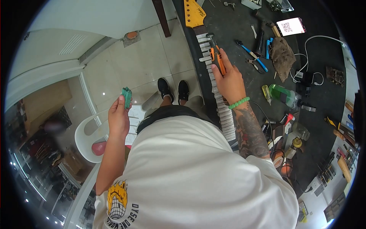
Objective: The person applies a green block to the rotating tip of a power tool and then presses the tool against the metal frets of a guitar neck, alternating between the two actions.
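Observation:
My left hand [119, 118] is raised over the floor, its fingers closed on a small dark-green bundle [127, 97] whose kind I cannot make out. On the bench, my right hand [231, 84] is at the guitar neck, thumb and forefinger around the orange handles of nippers [219, 61]. The nippers' dark head points toward the headstock. Light tape strips cover the guitar neck [225, 122] crosswise, some with ends sticking out past the edge. Its yellow headstock [195, 13] lies at the far end.
On the dark bench [232, 28] lie a blue-handled tool [253, 56], a hammer [261, 36], a brown cloth [283, 57], a phone [291, 26] and a green bottle [284, 95]. A white cable [318, 37] loops at the right. A white chair [84, 139] stands left of me.

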The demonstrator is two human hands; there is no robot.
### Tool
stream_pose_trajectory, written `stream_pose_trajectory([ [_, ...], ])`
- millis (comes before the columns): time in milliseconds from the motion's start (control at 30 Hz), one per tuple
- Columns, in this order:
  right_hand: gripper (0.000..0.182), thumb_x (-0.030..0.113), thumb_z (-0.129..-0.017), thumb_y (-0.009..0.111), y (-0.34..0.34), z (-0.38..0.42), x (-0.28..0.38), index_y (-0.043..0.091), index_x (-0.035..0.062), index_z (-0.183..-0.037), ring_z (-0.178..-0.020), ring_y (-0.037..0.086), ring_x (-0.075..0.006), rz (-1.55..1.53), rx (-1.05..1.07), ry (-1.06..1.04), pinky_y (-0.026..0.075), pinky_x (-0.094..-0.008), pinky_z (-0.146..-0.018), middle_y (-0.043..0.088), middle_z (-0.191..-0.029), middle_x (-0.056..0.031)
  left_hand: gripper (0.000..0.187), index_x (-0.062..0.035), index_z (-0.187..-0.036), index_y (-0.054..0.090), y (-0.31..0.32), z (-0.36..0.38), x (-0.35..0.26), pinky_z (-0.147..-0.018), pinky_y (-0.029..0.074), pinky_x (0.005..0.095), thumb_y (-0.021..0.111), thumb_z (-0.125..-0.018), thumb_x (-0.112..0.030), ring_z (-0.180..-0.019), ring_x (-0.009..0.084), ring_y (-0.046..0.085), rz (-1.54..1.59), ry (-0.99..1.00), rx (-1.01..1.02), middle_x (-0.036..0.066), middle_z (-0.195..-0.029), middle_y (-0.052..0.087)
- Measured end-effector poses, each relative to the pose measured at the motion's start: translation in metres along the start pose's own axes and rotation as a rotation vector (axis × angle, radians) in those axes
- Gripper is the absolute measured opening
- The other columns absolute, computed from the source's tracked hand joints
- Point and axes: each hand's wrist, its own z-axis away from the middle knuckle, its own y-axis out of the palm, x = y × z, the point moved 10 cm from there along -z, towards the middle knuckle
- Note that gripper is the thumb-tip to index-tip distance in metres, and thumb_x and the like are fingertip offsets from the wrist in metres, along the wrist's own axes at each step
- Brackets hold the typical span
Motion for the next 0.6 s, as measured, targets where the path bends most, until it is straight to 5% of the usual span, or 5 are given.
stream_pose_trajectory([
  [600,0.064,0.037,-0.099,0.065,0.008,0.006,0.014,0.042,0.0272,-0.158,-0.084,0.071,-0.0429,0.055,0.043,0.016,0.058,-0.0503,-0.075,0.066,-0.090,-0.0221,0.042,0.0047,-0.124,0.065,0.002,0.000,0.003,-0.094,0.049,0.0332,0.064,-0.105,-0.032,-0.102,0.0171,0.062,-0.006,-0.005,0.000,0.009,-0.112,0.070],
])
